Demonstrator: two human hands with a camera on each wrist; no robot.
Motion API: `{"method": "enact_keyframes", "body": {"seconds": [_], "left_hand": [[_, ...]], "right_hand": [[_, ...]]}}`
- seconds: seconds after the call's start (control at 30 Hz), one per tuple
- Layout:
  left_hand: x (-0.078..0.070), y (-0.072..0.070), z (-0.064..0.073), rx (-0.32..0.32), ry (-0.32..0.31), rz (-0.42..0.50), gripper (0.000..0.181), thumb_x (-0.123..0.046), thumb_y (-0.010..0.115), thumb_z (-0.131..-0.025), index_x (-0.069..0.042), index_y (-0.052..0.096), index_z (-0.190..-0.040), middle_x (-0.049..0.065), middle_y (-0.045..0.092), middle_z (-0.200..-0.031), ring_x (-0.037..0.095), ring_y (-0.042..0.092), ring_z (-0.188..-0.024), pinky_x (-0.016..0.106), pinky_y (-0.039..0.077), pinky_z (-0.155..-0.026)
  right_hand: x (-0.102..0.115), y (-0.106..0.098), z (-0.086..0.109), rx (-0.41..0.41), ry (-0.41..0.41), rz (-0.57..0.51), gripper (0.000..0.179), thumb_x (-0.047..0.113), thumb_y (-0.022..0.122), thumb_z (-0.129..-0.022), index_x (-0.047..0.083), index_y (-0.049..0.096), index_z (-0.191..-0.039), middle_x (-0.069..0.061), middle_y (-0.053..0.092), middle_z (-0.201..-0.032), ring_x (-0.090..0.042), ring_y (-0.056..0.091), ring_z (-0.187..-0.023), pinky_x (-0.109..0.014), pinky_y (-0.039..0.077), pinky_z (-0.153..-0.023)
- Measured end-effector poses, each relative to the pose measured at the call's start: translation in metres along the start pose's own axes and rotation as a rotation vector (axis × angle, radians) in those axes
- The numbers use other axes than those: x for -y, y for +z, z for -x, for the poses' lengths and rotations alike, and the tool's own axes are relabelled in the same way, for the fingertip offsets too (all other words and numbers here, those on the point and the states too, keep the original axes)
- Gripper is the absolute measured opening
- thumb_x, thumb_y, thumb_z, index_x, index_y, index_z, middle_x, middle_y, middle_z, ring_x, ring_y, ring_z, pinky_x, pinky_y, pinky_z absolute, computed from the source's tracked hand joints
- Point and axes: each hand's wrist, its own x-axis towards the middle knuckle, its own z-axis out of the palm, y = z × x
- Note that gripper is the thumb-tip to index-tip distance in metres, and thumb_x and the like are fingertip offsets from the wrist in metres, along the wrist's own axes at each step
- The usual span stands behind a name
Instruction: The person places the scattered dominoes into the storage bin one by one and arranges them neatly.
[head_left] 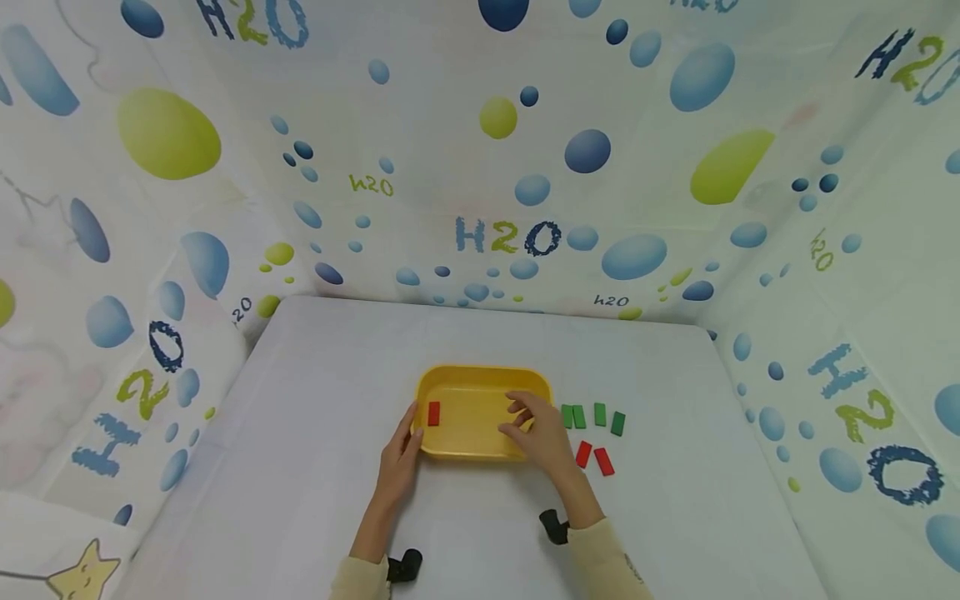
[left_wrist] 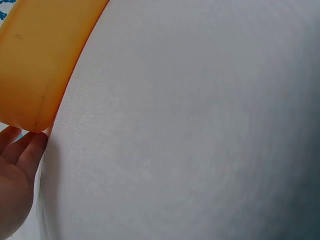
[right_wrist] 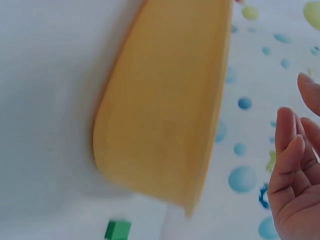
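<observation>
Left hand (head_left: 397,471) gripped yellow tray (head_left: 468,421) mid-frame, left edge; right hand (head_left: 543,435) hovered above, fingers loosely parted, empty. One red block (head_left: 433,413) inside. Probably mid-transfer; next move likely called for pinching green blocks (head_left: 600,414) or loose red blocks (head_left: 604,462), right of tray.

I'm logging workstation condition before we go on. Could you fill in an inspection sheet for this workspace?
Surface: white table.
Job's things: yellow tray with one red block inside, near its left end; four green blocks and two red blocks lie to the tray's right.
Clutter: nothing seen.
Grippers: left hand holds the tray's left end; right hand is over the tray's right part, no block visible in it.
Cables: nothing seen.
Surroundings: white "H2O" bubble-print sheeting.
</observation>
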Motion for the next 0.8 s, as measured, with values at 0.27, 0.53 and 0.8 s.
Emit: {"method": "enact_keyframes", "body": {"seconds": [0.27, 0.53, 0.8], "left_hand": [[-0.007, -0.002, 0.001, 0.013, -0.012, 0.01, 0.051, -0.021, 0.044, -0.105, -0.016, 0.032, -0.154, 0.01, 0.03, -0.16, 0.028, 0.025, -0.148, -0.004, 0.017, -0.101], [-0.044, -0.009, 0.011, 0.039, -0.024, -0.025, 0.051, -0.016, 0.043, -0.105, -0.007, 0.03, -0.153, 0.015, 0.03, -0.159, 0.032, 0.026, -0.148, -0.004, 0.017, -0.1], [-0.041, -0.009, 0.01, 0.038, -0.007, -0.002, 0.051, -0.014, 0.044, -0.104, -0.007, 0.032, -0.153, 0.016, 0.03, -0.158, 0.032, 0.026, -0.148, -0.005, 0.017, -0.099]], "right_hand": [[-0.017, -0.052, 0.016, -0.177, -0.051, 0.019, 0.053, 0.007, 0.083, -0.075, 0.005, 0.063, -0.124, -0.012, 0.067, -0.103, -0.021, 0.064, -0.079, -0.019, 0.053, -0.063], [-0.034, -0.096, 0.035, -0.315, 0.073, 0.114, 0.061, 0.006, 0.083, -0.076, 0.011, 0.059, -0.132, -0.01, 0.065, -0.111, -0.018, 0.064, -0.085, -0.016, 0.053, -0.07], [-0.059, -0.12, 0.053, -0.389, 0.217, 0.161, 0.064, 0.009, 0.08, -0.08, 0.012, 0.054, -0.139, -0.012, 0.064, -0.117, -0.014, 0.065, -0.086, -0.001, 0.045, -0.072]]}}
